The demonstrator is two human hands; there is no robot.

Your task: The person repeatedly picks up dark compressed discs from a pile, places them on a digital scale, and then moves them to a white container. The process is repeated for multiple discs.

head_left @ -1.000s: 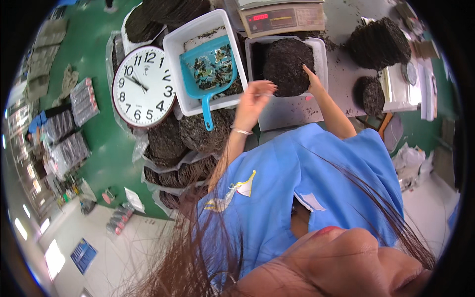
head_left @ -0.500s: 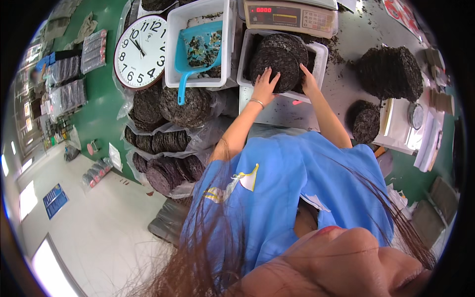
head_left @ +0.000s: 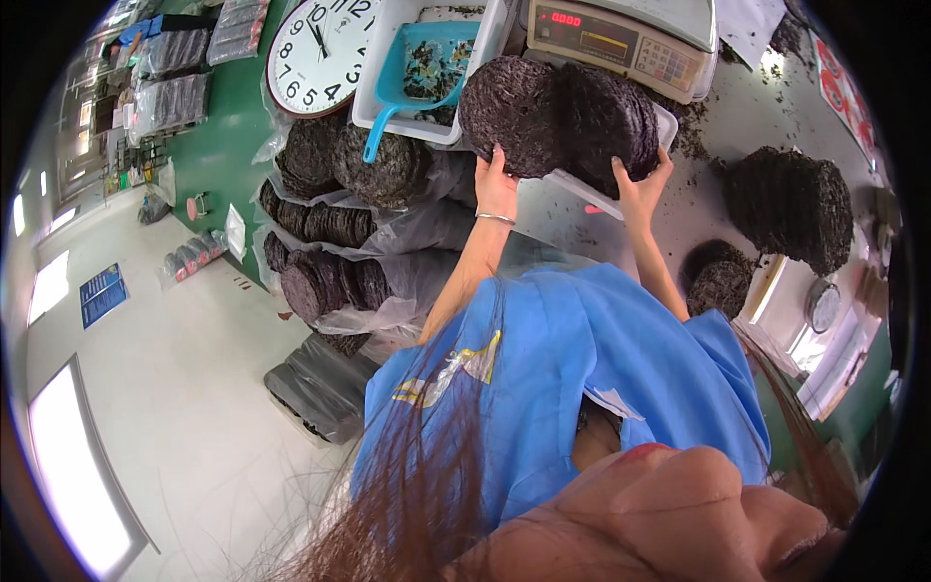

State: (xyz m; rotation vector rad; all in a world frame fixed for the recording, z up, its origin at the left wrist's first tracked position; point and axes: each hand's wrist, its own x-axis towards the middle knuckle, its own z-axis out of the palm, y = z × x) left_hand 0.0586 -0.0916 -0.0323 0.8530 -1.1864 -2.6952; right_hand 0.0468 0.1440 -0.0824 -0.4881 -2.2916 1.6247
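Observation:
A long stack of round, dark dried seaweed cakes (head_left: pixel 562 116) lies on its side between my hands, over a white bin (head_left: pixel 667 126) that it mostly hides. My left hand (head_left: pixel 497 181) is closed on the stack's left end from below, with a bracelet on the wrist. At the right end, my right hand (head_left: pixel 642 191) grips the stack's near side with thumb and fingers. Whether the stack still rests on the bin I cannot tell. Another seaweed stack (head_left: pixel 790 209) and a smaller one (head_left: pixel 720 278) lie to the right on the metal table.
Beyond the bin is a digital scale (head_left: pixel 611 44). At left, a blue dustpan (head_left: pixel 393 73) lies in a white container (head_left: pixel 367 92), beside a wall clock (head_left: pixel 320 53). Bagged seaweed stacks (head_left: pixel 320 281) are piled nearer me. A round tin (head_left: pixel 822 303) sits at far right.
My hands have moved apart to the two ends of the seaweed stack. It has come up and turned, so its length now shows. The view has shifted too.

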